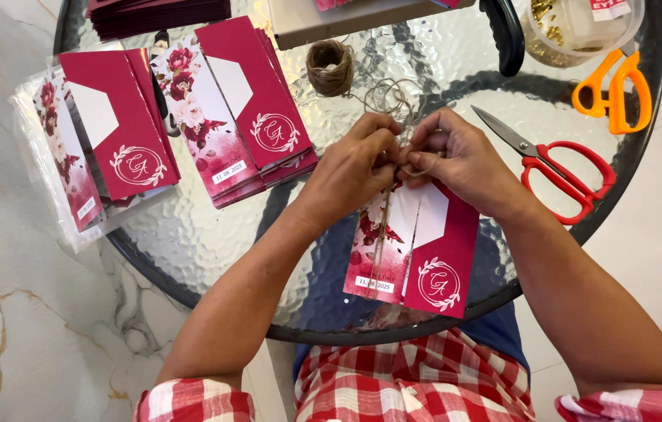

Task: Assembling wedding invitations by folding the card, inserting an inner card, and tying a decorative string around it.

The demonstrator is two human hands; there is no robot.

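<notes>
A folded crimson card (417, 250) with flower print and a white flap lies on the round glass table (190, 234) in front of me. A length of brown twine (384, 227) runs down over its front. My left hand (358, 168) and my right hand (456, 160) meet at the card's top edge, both pinching the twine between fingertips. Loose loops of the twine (389, 98) lead back to a small twine ball (329, 66) further up the table.
Two stacks of the same crimson cards (237, 109) (108, 137) lie at the left, the far one on clear plastic sleeves. Red-handled scissors (557, 168) lie at the right, orange scissors (612, 90) beyond. A plastic tub (581, 31) stands at top right, dark envelopes (155, 16) at top left.
</notes>
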